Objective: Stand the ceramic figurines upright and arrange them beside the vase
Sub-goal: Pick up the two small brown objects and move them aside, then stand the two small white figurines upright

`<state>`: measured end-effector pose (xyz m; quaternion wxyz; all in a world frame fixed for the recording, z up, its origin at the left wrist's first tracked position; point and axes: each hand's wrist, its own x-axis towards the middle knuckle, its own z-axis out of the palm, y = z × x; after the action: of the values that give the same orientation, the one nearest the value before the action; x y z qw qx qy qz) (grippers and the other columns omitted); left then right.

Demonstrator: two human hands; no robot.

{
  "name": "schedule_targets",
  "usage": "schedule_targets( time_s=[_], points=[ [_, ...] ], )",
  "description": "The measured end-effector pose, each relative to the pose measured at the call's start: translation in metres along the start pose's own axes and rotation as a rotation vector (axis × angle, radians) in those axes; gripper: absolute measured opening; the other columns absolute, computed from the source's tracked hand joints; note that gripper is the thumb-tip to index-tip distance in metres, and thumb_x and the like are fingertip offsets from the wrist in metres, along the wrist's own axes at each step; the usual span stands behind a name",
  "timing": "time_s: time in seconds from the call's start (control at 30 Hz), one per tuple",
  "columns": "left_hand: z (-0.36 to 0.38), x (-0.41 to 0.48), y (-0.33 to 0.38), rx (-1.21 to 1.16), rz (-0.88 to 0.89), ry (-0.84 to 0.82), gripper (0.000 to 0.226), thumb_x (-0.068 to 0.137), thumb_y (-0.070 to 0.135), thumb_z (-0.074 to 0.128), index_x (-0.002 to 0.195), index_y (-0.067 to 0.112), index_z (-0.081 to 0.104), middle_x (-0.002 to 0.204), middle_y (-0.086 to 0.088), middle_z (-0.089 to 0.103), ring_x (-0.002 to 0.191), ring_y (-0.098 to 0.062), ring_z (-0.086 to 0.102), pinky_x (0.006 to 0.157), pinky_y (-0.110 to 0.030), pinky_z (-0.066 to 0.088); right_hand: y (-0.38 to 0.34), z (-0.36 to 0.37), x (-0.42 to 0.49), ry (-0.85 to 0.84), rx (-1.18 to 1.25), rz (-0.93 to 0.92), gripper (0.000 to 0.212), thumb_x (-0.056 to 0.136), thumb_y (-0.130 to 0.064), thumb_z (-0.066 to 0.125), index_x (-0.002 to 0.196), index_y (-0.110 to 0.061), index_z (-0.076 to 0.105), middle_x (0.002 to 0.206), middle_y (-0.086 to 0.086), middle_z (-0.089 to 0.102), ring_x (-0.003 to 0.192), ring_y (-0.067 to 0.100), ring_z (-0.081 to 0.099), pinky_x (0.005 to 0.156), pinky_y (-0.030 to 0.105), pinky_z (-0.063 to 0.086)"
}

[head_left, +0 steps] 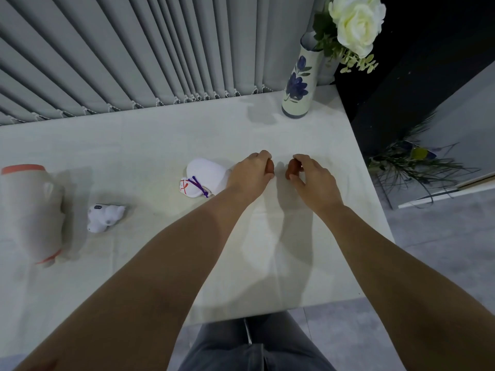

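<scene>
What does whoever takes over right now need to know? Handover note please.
Left hand: closed on a small brown piece. Right hand: closed on another brown piece. Both are low over the table, well short of the vase at the far right corner.
Done: nothing stands beside the vase yet.
Left: white figurine with purple cord and small white figurine lie on their sides; a large pale figurine sits far left.

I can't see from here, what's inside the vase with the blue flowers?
White roses and green leaves rise from the vase. Its wall hides the stems inside and any water.
</scene>
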<state>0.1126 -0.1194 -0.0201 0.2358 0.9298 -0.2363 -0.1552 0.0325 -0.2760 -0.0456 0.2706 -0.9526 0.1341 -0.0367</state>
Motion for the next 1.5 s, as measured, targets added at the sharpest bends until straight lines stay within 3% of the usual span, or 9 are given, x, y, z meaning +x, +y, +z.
schedule_targets(
  time_s=[0.2,0.6,0.83,0.97,1.1,1.33,1.5],
  points=[
    [0.004,0.002,0.007,-0.023,0.013,-0.004,0.026,0.089,0.017,0.061,0.114,0.014,0.056,0.105,-0.004,0.066,0.093,-0.029,0.064,0.082,-0.04,0.052,-0.001,-0.002,0.006,-0.021,0.003,0.01,0.033,0.092,-0.017,0.052,0.126,-0.019,0.05,0.11,-0.003,0.066,0.097,0.027,0.063,0.081,0.038,0.052],
    [0.004,-0.002,0.005,-0.026,0.016,-0.011,0.037,0.089,0.019,0.062,0.125,0.014,0.053,0.11,-0.009,0.064,0.099,-0.031,0.063,0.083,-0.039,0.05,-0.005,0.0,0.011,-0.058,-0.014,0.013,0.031,0.092,-0.015,0.048,0.121,-0.023,0.045,0.106,-0.003,0.065,0.096,0.028,0.062,0.08,0.042,0.053],
    [-0.004,-0.006,0.005,0.014,-0.003,-0.022,0.052,0.094,0.026,0.057,0.141,0.016,0.04,0.129,-0.012,0.058,0.116,-0.032,0.058,0.089,-0.037,0.046,-0.01,-0.004,0.009,-0.04,-0.001,0.066,0.049,0.092,-0.022,0.055,0.139,-0.019,0.04,0.129,0.01,0.058,0.11,0.033,0.059,0.093,0.044,0.049],
    [-0.011,-0.018,0.001,-0.033,0.022,0.074,0.054,0.093,0.028,0.059,0.141,0.01,0.042,0.135,-0.014,0.055,0.129,-0.03,0.048,0.102,-0.037,0.041,-0.018,-0.007,0.005,0.08,-0.018,0.048,0.051,0.09,-0.025,0.059,0.138,-0.014,0.042,0.135,0.009,0.053,0.123,0.027,0.052,0.103,0.038,0.041],
    [-0.016,-0.046,-0.023,0.007,0.067,0.256,0.047,0.093,0.027,0.059,0.133,0.005,0.052,0.131,-0.016,0.059,0.131,-0.034,0.047,0.111,-0.037,0.034,-0.046,-0.008,0.002,0.177,-0.003,-0.039,0.046,0.09,-0.021,0.057,0.134,-0.012,0.046,0.132,0.007,0.052,0.121,0.024,0.051,0.104,0.036,0.04],
    [-0.038,-0.102,-0.112,0.133,-0.091,0.438,0.041,0.089,0.03,0.051,0.12,0.004,0.06,0.121,-0.015,0.065,0.114,-0.036,0.059,0.101,-0.043,0.046,-0.11,0.028,-0.002,0.106,-0.08,-0.245,0.043,0.086,-0.019,0.058,0.128,-0.012,0.052,0.13,0.007,0.056,0.114,0.026,0.055,0.095,0.037,0.038],
    [-0.05,-0.137,-0.17,0.223,-0.217,0.463,0.039,0.09,0.02,0.06,0.123,0.0,0.057,0.128,-0.02,0.06,0.12,-0.039,0.056,0.104,-0.049,0.045,-0.15,0.061,-0.01,0.025,-0.067,-0.356,0.041,0.081,-0.016,0.064,0.12,-0.007,0.055,0.128,0.011,0.057,0.115,0.031,0.054,0.098,0.039,0.041]
  ],
)
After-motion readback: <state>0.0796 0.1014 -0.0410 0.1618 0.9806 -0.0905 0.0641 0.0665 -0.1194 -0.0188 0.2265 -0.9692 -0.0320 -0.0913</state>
